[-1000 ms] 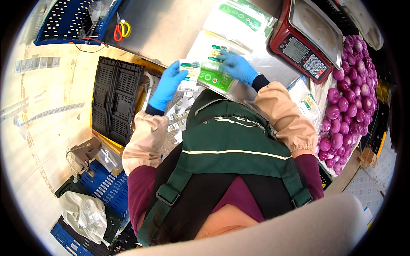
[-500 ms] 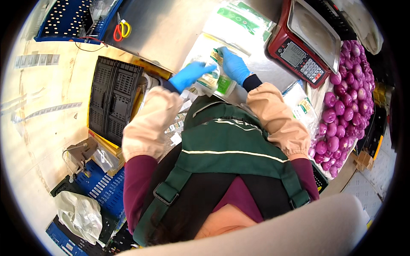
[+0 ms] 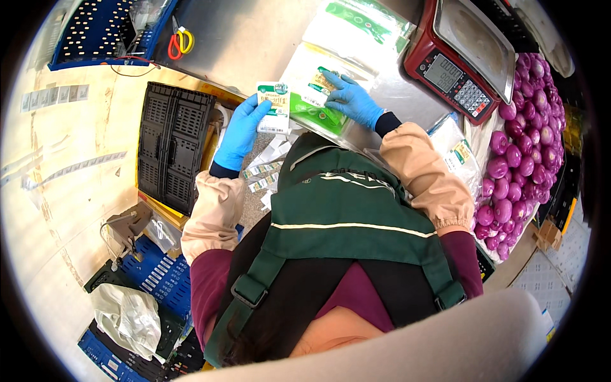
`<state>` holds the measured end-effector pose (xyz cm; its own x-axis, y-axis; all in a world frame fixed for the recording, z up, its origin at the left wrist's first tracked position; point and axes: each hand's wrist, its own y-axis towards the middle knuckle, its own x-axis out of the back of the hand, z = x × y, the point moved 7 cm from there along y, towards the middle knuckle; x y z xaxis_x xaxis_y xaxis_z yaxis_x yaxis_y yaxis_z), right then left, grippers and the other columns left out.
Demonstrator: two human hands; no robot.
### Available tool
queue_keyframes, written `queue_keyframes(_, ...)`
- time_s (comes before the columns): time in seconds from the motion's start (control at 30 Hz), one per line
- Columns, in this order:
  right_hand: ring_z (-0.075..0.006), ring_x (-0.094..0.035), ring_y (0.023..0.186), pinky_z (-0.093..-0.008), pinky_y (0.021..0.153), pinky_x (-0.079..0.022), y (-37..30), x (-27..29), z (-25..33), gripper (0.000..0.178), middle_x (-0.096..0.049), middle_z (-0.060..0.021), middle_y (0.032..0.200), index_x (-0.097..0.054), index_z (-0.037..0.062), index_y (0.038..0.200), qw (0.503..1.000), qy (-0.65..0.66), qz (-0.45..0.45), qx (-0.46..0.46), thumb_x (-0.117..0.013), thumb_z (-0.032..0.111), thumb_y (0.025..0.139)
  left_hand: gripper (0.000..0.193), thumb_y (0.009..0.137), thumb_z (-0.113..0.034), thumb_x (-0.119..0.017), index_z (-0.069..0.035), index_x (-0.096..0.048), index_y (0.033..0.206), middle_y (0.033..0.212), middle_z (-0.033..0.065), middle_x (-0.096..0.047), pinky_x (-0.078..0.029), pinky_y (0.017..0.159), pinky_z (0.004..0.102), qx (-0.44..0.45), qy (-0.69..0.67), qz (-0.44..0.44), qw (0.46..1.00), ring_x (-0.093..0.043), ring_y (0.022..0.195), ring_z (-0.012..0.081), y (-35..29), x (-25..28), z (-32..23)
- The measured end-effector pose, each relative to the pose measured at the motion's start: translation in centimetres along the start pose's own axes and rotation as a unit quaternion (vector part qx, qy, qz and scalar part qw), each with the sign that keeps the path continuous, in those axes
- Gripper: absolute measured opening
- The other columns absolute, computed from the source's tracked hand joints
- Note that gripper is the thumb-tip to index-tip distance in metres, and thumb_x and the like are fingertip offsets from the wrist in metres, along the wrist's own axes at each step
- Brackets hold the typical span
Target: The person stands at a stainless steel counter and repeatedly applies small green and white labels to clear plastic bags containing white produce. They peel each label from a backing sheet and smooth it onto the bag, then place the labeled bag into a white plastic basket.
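Observation:
My blue-gloved left hand [image 3: 237, 135] pinches a white, green and yellow label [image 3: 274, 121] between thumb and fingers, held up beside the table's front edge. To its right, my gloved right hand [image 3: 358, 104] lies with fingers spread over a clear plastic bag with a green printed part [image 3: 312, 116]. Its fingertips touch the bag beside a similar label [image 3: 316, 95] that lies on it. Whether those fingers also pinch the label's edge is hard to make out.
More green-printed bags [image 3: 363, 25] lie farther back. A red digital scale [image 3: 449, 79] stands at right, by a heap of peeled purple onions [image 3: 519, 159]. Scissors [image 3: 181, 43] rest at the table's far left. A black folded crate [image 3: 168, 143] stands left; label strips [image 3: 264, 175] hang below.
My left hand has drawn back left from the bags and now holds a label up. The right hand has shifted slightly lower and its fingers have spread.

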<state>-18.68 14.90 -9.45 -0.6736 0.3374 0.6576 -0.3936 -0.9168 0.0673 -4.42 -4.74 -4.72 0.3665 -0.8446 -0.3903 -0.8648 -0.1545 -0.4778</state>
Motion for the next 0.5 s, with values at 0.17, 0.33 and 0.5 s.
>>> queue_keyframes(0.17, -0.0325, -0.035, 0.138, -0.0495, 0.116, -0.021, -0.2, -0.1, 2.5, 0.017, -0.026, -0.0114, 0.156, -0.068, 0.0125, 0.090, 0.998, -0.059, 0.008, 0.027, -0.068, 0.028, 0.084, 0.043, 0.090, 0.002, -0.052, 0.000, -0.049, 0.134, 0.121, 0.0128, -0.061, -0.052, 0.090, 0.0286, -0.060, 0.001, 0.048, 0.997, -0.062, 0.104, 0.0172, 1.9, -2.4, -1.3)
queue_keyframes(0.33, -0.0315, -0.033, 0.138, -0.0517, 0.117, -0.014, -0.4, -1.0, 2.3, 0.017, -0.025, -0.0168, 0.155, -0.068, 0.0119, 0.092, 0.999, -0.036, 0.034, 0.001, -0.067, 0.028, 0.086, 0.045, 0.091, 0.002, -0.051, 0.000, -0.048, 0.135, 0.121, 0.0136, -0.061, -0.052, 0.090, 0.0286, -0.051, -0.027, 0.064, 0.996, -0.062, 0.105, 0.0178, 2.7, -2.8, -1.1)
queue_keyframes(0.5, -0.0310, -0.043, 0.130, -0.0419, 0.112, -0.029, 0.0, -1.0, 1.1, 0.020, -0.037, -0.0199, 0.147, -0.069, 0.0100, 0.101, 0.998, -0.024, 0.053, 0.005, -0.063, 0.025, 0.088, 0.041, 0.092, -0.001, -0.054, 0.003, -0.049, 0.132, 0.115, 0.0124, -0.064, -0.053, 0.086, 0.0277, -0.068, 0.013, 0.060, 0.996, -0.064, 0.099, 0.0160, 3.3, -2.9, -0.4)
